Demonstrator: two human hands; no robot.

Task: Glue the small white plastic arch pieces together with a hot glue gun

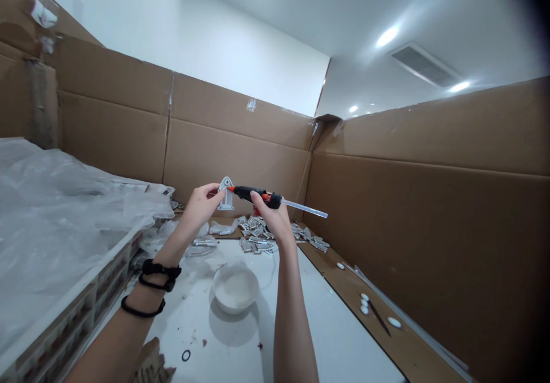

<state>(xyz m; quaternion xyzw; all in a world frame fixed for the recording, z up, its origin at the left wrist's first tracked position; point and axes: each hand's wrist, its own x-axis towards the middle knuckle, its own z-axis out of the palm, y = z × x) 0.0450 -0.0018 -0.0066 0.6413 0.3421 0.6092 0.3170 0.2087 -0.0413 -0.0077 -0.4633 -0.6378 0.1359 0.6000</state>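
My left hand (206,201) pinches the left edge of a small pale grey plastic part (226,198) with an arched top, held upright above the table. In my right hand (272,214) is a black and orange hot glue gun (251,194), its fingers wrapped round the grip. The orange nozzle points left, at the upper part of the plastic piece; whether it touches cannot be made out. A clear glue stick (305,208) juts from the gun's rear. Below my hands a white bowl (235,288) stands on the white table.
Behind my hands lies a pile of similar grey parts (258,234). Plastic bags (64,211) cover a white crate (81,308) at left. Cardboard walls (240,142) surround the table. Several white ovals and a dark thin tool (379,317) lie along the right edge.
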